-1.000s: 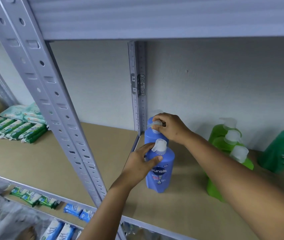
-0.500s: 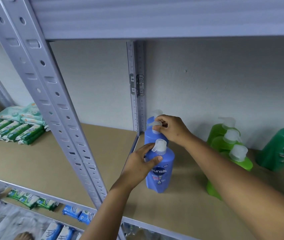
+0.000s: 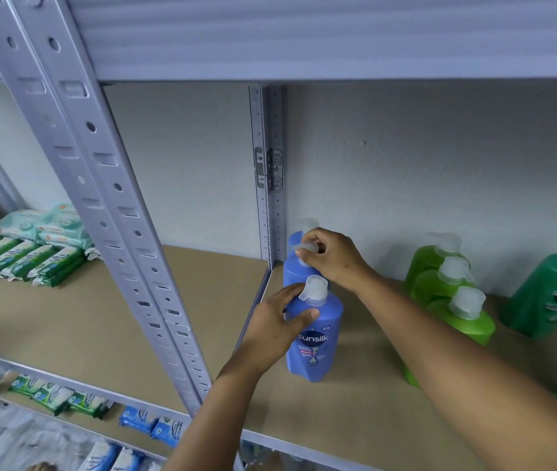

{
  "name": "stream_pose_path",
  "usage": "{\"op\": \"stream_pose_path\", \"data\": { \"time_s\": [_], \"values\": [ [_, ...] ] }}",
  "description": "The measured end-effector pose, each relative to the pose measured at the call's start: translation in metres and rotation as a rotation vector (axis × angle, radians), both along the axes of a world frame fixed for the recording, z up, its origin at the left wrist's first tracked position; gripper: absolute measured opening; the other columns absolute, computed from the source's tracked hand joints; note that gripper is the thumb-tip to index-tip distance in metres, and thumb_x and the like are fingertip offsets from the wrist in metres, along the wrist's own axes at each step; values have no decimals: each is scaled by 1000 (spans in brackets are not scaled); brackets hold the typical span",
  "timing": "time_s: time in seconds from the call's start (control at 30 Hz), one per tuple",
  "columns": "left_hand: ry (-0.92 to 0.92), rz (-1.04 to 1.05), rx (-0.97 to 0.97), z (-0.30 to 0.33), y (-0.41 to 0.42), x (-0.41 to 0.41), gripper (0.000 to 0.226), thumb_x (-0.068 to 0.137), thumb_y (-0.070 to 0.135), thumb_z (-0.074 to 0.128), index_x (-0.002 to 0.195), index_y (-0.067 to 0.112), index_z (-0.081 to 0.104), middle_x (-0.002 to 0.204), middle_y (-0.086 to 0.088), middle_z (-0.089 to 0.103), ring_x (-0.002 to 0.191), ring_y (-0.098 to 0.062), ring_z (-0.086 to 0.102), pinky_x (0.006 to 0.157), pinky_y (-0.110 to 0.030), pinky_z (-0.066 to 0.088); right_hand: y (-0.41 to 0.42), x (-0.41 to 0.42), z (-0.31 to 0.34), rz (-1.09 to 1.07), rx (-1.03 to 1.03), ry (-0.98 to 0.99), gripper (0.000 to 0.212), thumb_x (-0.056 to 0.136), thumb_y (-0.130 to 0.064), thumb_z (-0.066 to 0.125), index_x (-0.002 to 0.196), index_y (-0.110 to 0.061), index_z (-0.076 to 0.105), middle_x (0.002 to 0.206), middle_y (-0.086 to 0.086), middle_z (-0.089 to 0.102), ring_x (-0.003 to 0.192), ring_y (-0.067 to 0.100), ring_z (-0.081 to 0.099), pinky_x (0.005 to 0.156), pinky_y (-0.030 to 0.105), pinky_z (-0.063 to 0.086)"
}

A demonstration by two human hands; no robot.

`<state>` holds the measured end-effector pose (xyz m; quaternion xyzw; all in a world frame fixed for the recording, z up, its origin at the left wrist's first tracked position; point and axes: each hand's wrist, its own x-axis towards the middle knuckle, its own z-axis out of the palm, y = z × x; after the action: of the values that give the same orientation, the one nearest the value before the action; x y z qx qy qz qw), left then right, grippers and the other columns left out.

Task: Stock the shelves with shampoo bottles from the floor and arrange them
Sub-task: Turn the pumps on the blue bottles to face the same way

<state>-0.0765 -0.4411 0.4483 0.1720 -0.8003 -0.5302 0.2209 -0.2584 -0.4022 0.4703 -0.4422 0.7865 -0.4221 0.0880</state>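
Both hands unmoved, left hand (image 3: 277, 321) gripping front blue bottle (image 3: 316, 338), right hand (image 3: 333, 258) on pump (image 3: 307, 248)

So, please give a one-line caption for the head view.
Two hands straighten blue shampoo bottles on a shelf: left hand grips the front one, right hand the pump behind.
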Motion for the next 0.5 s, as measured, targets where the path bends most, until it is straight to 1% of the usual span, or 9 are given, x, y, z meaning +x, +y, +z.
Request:
{"op": "stream_pose_path", "data": {
  "time_s": [0.13, 0.27, 0.33, 0.4, 0.5],
  "values": [
    [7, -5, -3, -1, -1, 0, 34, 87, 27, 67, 104, 52, 53, 99, 37, 62, 96, 12, 58, 77, -6, 44, -4, 2, -2, -17, -24, -4, 20, 87, -27, 67, 101, -14, 59, 96, -2, 62, 84, 14, 56, 65, 12, 40],
    [20, -8, 18, -4, -2, 0, 31, 87, 26, 68, 107, 47, 55, 103, 30, 64, 98, 10, 59, 77, -7, 45, -1, 0, -2, 12, -48, -69, 22, 86, -27, 68, 103, -17, 59, 97, -3, 63, 87, 14, 57, 69, 13, 43],
    [21, -10, 23, -4, -2, -1, 31, 87, 26, 68, 110, 43, 57, 106, 26, 64, 99, 10, 59, 77, -6, 44, 2, 0, -1, 15, -58, -101, 25, 85, -26, 69, 108, -19, 60, 99, -5, 63, 90, 13, 58, 72, 14, 44],
    [21, -13, 33, -6, -3, -2, 31, 86, 27, 68, 112, 41, 57, 108, 24, 65, 100, 8, 59, 78, -7, 45, 2, 0, -2, 6, -66, -101, 29, 85, -25, 69, 112, -17, 60, 101, -4, 63, 93, 15, 59, 74, 15, 45],
    [16, -11, 45, -8, -5, -2, 33, 86, 28, 68, 114, 42, 57, 111, 23, 64, 103, 8, 58, 80, -8, 45, 2, 1, -4, 3, -85, -65, 27, 85, -24, 69, 109, -13, 61, 99, -1, 65, 92, 18, 61, 72, 14, 45]
  ]
}}
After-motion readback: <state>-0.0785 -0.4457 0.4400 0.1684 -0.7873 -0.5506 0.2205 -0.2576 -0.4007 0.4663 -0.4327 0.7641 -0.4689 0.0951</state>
